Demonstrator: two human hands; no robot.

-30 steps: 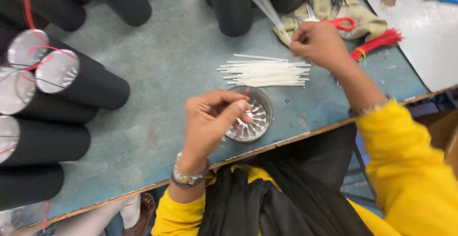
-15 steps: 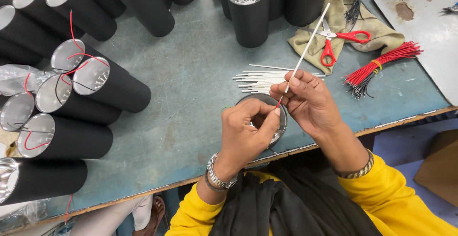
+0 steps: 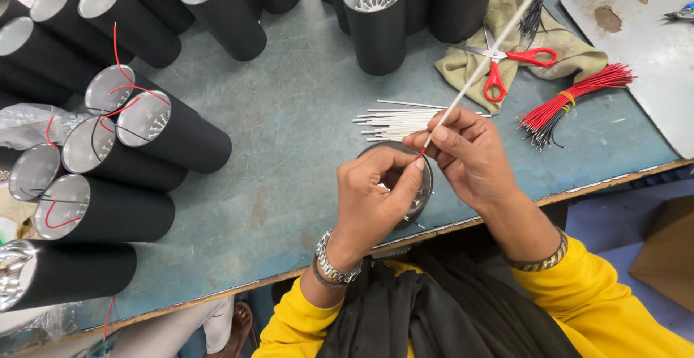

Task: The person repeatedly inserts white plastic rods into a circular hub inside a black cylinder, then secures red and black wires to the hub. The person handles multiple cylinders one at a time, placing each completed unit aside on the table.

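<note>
Right hand point(image 3: 473, 157) pinching thin white sleeve tube point(image 3: 483, 65), slanted up over blue-grey bench point(image 3: 289, 119). Left hand point(image 3: 376, 197) pinched at tube's lower end, above round silver metal disc point(image 3: 423, 192) near bench edge.

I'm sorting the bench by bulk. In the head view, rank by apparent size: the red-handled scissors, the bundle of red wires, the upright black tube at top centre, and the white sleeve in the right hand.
1. Upright black tube.
2. Bundle of red wires and red-handled scissors: they look alike, so unranked.
3. White sleeve in the right hand: long but thinnest.
</note>
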